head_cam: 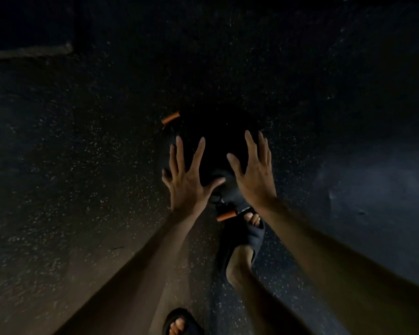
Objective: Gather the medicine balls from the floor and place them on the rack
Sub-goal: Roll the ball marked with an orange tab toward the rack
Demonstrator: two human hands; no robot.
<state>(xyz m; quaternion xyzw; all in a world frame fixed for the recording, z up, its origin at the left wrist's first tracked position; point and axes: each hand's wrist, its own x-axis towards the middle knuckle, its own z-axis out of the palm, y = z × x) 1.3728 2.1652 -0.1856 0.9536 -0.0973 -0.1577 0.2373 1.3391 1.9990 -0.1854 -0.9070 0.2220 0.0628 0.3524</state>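
Observation:
A black medicine ball (217, 141) lies on the dark speckled floor at the middle of the head view, hard to make out in the dim light. It has orange handle grips, one at its far left (170, 118) and one at its near side (225, 215). My left hand (186, 175) reaches down over the ball's left side with fingers spread. My right hand (254, 172) hovers over its right side, fingers also apart. Neither hand grips anything; whether they touch the ball I cannot tell. No rack is in view.
My right foot in a black sandal (242, 243) stands just behind the ball, toes beside the near orange grip. My left foot's sandal (179, 322) is at the bottom edge. A pale strip (29, 53) crosses the floor at upper left.

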